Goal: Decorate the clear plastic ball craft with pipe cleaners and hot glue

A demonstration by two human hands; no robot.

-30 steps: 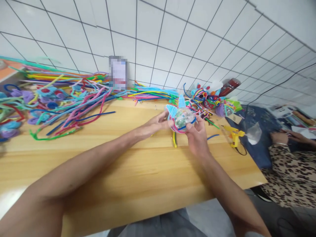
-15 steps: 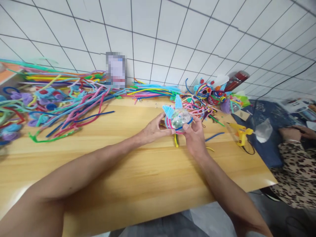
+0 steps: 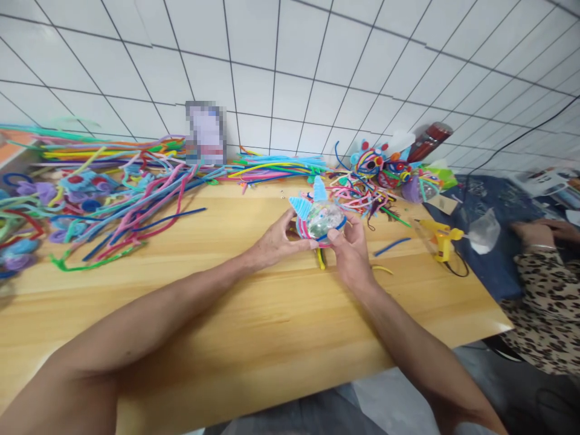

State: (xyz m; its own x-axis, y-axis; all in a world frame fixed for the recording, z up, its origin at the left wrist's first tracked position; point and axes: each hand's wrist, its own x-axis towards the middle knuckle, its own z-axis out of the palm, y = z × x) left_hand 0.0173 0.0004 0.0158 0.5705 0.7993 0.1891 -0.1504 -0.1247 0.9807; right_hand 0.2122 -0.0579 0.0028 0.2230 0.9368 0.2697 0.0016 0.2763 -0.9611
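Note:
Between my two hands is a clear, rounded plastic craft piece (image 3: pixel 324 221) trimmed with pink and blue pipe cleaners. Two light-blue ears stand up from its left and top. My left hand (image 3: pixel 278 241) is closed around its left side, thumb along the lower edge. My right hand (image 3: pixel 353 251) grips the right side, its thumb pressing on the blue pipe cleaner at the front rim. The other fingers are partly hidden behind the piece. A yellow pipe cleaner (image 3: pixel 321 258) shows just below it, and a short blue pipe cleaner (image 3: pixel 392 246) lies right of my right hand.
Heaps of coloured pipe cleaners (image 3: pixel 154 205) cover the table's left and back. Decorated craft figures (image 3: pixel 374 163) sit at the back right. A yellow glue gun (image 3: pixel 441 237) rests near the right edge. Another person's leopard-print sleeve (image 3: pixel 544 278) is at far right.
The view has shifted slightly, so most things sit a little further left. Both hands keep the same hold on the craft piece.

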